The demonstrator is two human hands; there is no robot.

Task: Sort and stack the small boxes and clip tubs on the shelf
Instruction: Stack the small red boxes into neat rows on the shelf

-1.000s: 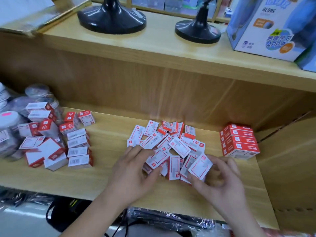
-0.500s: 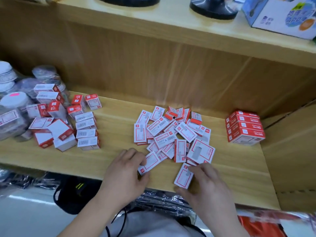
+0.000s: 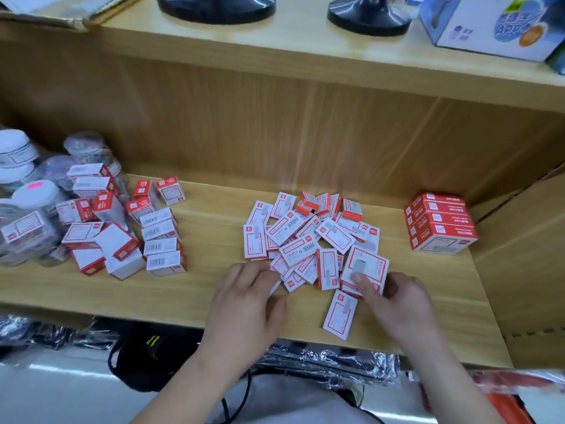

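A loose pile of small red-and-white boxes (image 3: 305, 237) lies mid-shelf. My left hand (image 3: 247, 304) is at its near left edge and pinches one small box (image 3: 274, 287) between thumb and fingers; the box is mostly hidden. My right hand (image 3: 397, 304) grips a larger red-framed box (image 3: 365, 266) at the pile's near right, index finger on its face. One box (image 3: 340, 313) lies alone near the front edge. A neat stack of red boxes (image 3: 440, 221) stands at the right. More boxes (image 3: 122, 231) are heaped on the left against clear clip tubs (image 3: 27, 218).
The wooden shelf (image 3: 214, 289) has a back wall and a side panel (image 3: 526, 240) close on the right. An upper shelf carries two black round bases (image 3: 367, 13) and a blue-white carton (image 3: 489, 26). Plastic-wrapped goods (image 3: 330, 359) and a dark bag (image 3: 146, 356) lie below.
My right hand let go of the single box near the front edge and moved up onto the larger box. My left hand shifted slightly toward the pile, still pinching its box.
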